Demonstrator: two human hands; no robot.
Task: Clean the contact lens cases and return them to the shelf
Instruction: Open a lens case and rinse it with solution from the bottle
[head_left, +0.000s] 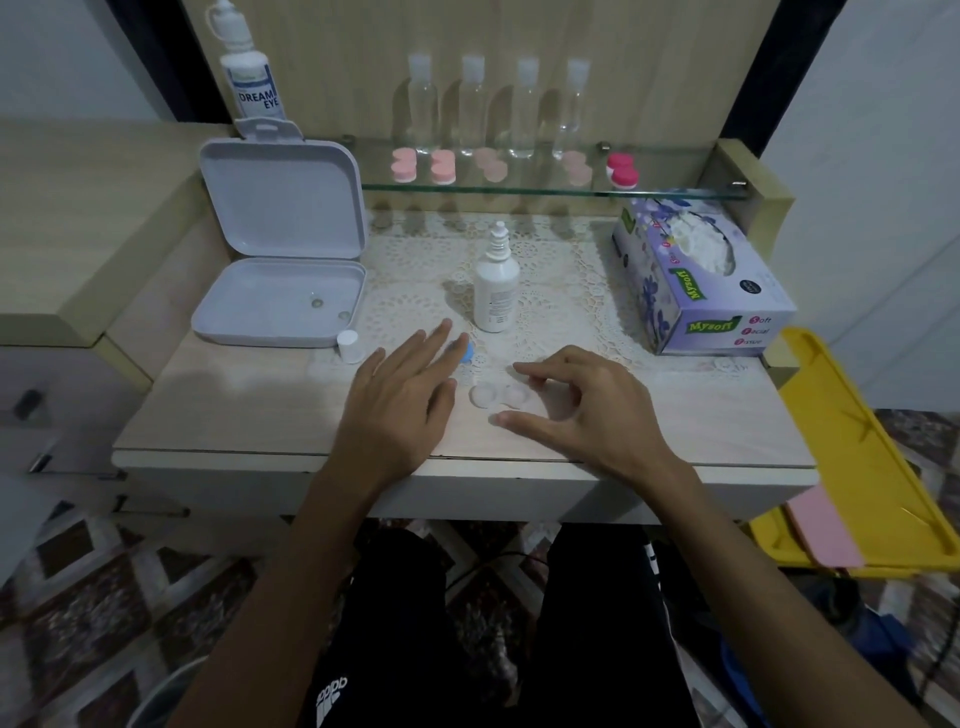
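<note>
Pale wood tabletop (249, 410) fills the middle of the frame, and near its front edge lies an open white contact lens case (497, 396) – two round wells side by side, caps off. The right hand (587, 410) hovers just right of it, fingers (524, 370) loosely curled with thumb and forefinger apart on either side of the case, holding nothing. The left hand (400, 400) lies just left of it, fingers straight and spread; beyond its fingertips shows a blue cap (467, 352). A white cap (349, 345) stands further left. Behind the case, at centre frame, a white solution bottle (496, 283) stands upright on a lace mat (561, 291). An open white box (280, 260) sits at left and a tissue box (696, 275) at right. On the glass shelf (675, 193) across the upper frame sit four pink lens cases (443, 167) and a darker pink case (622, 170), with four clear bottles (472, 104) behind them – a larger solution bottle (249, 78) stands at upper left
</note>
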